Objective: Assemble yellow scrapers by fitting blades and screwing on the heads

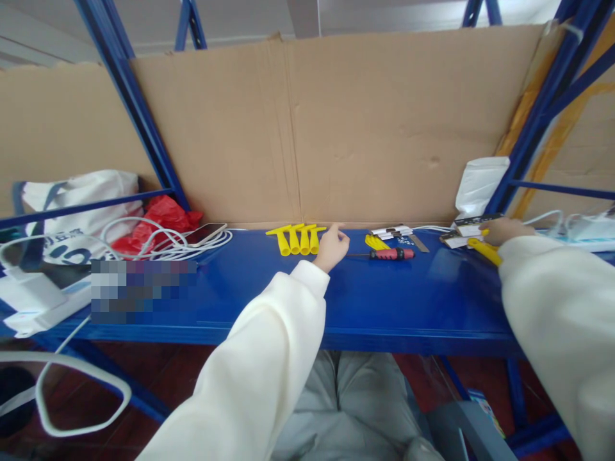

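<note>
My left hand (pixel 333 246) rests over the blue shelf, palm side down, its fingers loosely bent and a little apart with nothing visible in them. Just left of it stands a row of several yellow T-shaped plastic pieces (pixel 295 242) with tubular handles. A screwdriver (pixel 391 254) with a red and black handle lies to its right, shaft toward the hand. At the far right, my right hand (pixel 507 230) is closed on another yellow T-shaped piece (pixel 484 250), partly hidden by the fingers and sleeve. Small boxes (pixel 451 239) lie beside and under these fingers.
Small yellow parts (pixel 376 242), paper-wrapped packs (pixel 391 232) and a flat metal blade (pixel 419 243) lie behind the screwdriver. White cables (pixel 202 243), a red bag (pixel 161 221) and a tote bag (pixel 91 211) crowd the left. Cardboard (pixel 384 128) walls the back.
</note>
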The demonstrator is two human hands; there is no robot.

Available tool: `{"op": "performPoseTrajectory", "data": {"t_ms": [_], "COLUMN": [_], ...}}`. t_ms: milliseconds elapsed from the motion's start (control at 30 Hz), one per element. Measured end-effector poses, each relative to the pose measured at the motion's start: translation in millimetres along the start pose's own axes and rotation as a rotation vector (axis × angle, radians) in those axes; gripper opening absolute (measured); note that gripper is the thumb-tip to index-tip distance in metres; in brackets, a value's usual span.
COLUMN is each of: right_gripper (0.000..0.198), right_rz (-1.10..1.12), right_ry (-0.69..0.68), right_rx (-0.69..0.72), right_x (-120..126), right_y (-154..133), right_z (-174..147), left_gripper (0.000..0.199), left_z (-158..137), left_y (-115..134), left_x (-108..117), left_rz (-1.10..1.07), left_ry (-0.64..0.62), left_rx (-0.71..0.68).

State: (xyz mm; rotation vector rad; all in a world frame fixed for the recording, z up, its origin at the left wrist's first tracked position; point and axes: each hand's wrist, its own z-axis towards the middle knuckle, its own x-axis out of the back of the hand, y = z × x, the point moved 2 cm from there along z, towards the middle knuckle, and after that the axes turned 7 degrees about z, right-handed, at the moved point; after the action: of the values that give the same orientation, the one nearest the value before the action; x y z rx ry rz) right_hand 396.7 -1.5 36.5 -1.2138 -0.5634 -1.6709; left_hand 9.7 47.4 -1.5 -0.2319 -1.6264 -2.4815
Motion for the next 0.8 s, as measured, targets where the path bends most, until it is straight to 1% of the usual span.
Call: {"op": "performPoseTrajectory", "data": {"t_ms": [33, 67, 100, 167, 233, 333, 433, 500, 567, 600, 667, 733, 800], "right_gripper": [0.042, 0.046, 0.048, 0.045, 0.042, 0.038, 0.04, 0.038, 0.036, 0.033, 0.029, 0.026, 0.024], "right_rz": [-0.021, -0.03, -0.028, 0.005, 0.045, 0.092, 0.182, 0.229, 0.277, 0.312, 0.37, 0.39, 0.398], "right_ry": [-0.076, -0.114, -0.149, -0.213, -0.166, -0.075, -0.06, -0.055, 0.003, 0.013, -0.024, -0.074, -0.114], "right_rx": [-0.061, -0.09, -0.09, -0.023, 0.031, 0.084, 0.155, 0.223, 0.351, 0.444, 0.614, 0.684, 0.711], "right_x": [2, 6, 9, 17, 25, 35, 37, 32, 22, 15, -2, -18, -30], "right_y": [-3, -8, -13, -27, -43, -72, -102, -119, -133, -138, -145, -147, -146], "right_z": [-1, -1, -2, -2, -5, -15, -27, -34, -40, -43, -48, -52, -54], "left_gripper": [0.027, 0.026, 0.025, 0.022, 0.02, 0.023, 0.029, 0.035, 0.043, 0.047, 0.049, 0.054, 0.053], "left_z": [-2, -4, -6, -11, -15, -20, -22, -22, -21, -20, -17, -15, -12], "left_y": [1, 2, 3, 6, 10, 14, 15, 14, 14, 13, 11, 8, 5], "left_x": [-1, -2, -3, -5, -6, -8, -8, -7, -3, 0, 7, 13, 18], "left_rz": [0.039, 0.065, 0.078, 0.099, 0.191, 0.47, 0.709, 0.829, 0.949, 1.008, 1.103, 1.151, 1.177], "left_ry": [-0.05, -0.097, -0.137, -0.192, -0.239, -0.326, -0.38, -0.351, -0.259, -0.2, -0.1, -0.043, -0.037], "left_rx": [-0.046, -0.082, -0.107, -0.143, -0.2, -0.331, -0.409, -0.419, -0.382, -0.342, -0.229, -0.121, -0.042]}}
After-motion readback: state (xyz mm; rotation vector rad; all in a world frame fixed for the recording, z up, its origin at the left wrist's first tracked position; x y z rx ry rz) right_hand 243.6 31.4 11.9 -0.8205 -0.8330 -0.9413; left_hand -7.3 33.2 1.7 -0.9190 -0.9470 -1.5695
